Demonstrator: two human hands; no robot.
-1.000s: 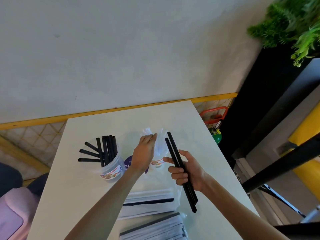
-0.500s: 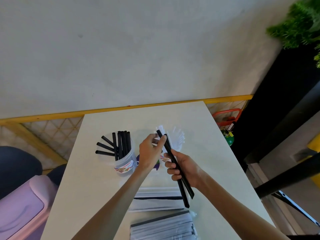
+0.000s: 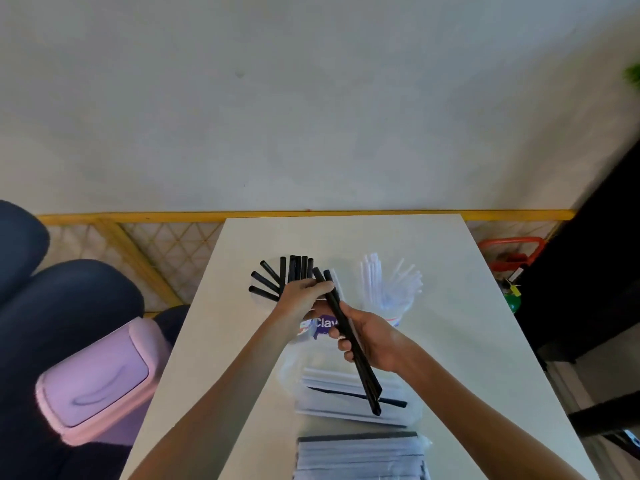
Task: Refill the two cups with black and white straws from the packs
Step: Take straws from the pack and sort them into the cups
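My right hand (image 3: 372, 341) grips two long black straws (image 3: 360, 365) near their middle, tilted with the upper ends toward the far left. My left hand (image 3: 300, 299) pinches those upper ends, just in front of the clear cup of black straws (image 3: 277, 278). That cup's body is mostly hidden behind my left hand. To its right stands the clear cup of white straws (image 3: 388, 289). Two opened packs lie nearer me: one with white wrappers and a black straw (image 3: 349, 400), one with grey wrapped straws (image 3: 360, 455).
The white table (image 3: 467, 341) ends at a wall with a yellow rail behind. A pink lidded bin (image 3: 93, 382) and a dark seat stand on the left. On the right are a black cabinet (image 3: 588, 289) and an orange-handled item (image 3: 509, 247) on the floor.
My left hand left the white-straw cup and took hold of the black straws' upper ends. Both hands then carried the straws left toward the black-straw cup. The camera view shifted left.
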